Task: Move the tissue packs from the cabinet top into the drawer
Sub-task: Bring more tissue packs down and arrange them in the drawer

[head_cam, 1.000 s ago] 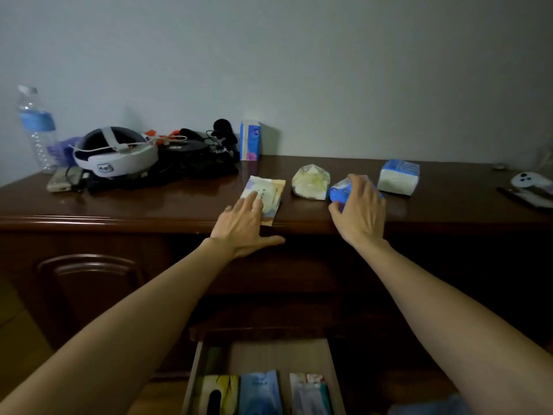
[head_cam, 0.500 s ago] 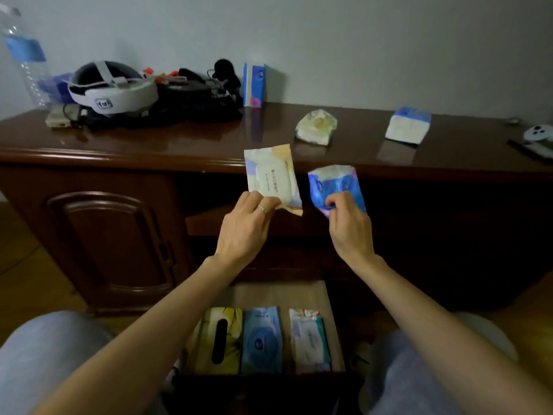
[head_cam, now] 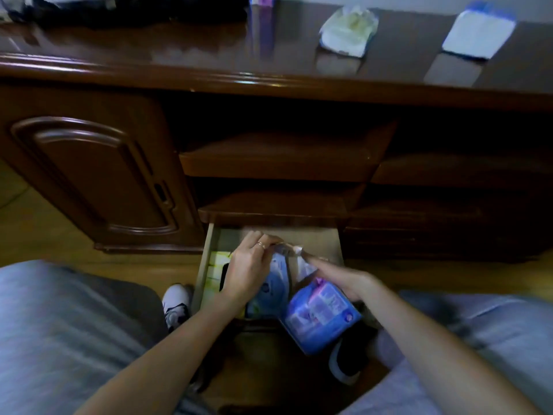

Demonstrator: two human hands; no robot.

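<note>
- While the right hand (head_cam: pixel 344 280) grips the blue pack (head_cam: pixel 321 316) by its top edge, most of that pack hangs over the front rim of the drawer (head_cam: pixel 206 265), not inside it; if the fingers let go now, I judge it would tip out onto the floor by the dark shoe (head_cam: pixel 344 366) below.
- Just behind it, over the drawer's middle, the left hand (head_cam: pixel 248 268) pinches the upper edge of a thin pale pack (head_cam: pixel 294 250); blur hides how firm the hold is and whether the pack touches anything below.
- Packs already lie in the drawer: a yellow one (head_cam: pixel 217 265) at its left wall and a light blue one (head_cam: pixel 273 289) beside it under the left hand. Free room looks to be at the back and right, so a new pack dropped on top could ride high and catch when the drawer shuts.
- Both wrists crowd the same opening and could knock each other's pack.
- Above the drawer, two shelves (head_cam: pixel 278 163) jut forward, close over the knuckles on the way up.
- Farthest, on the cabinet top (head_cam: pixel 149 64), a crumpled pale pack (head_cam: pixel 348 32) and a white-and-blue pack (head_cam: pixel 475 34) are not yet moved; dark clutter sits at its far left.
</note>
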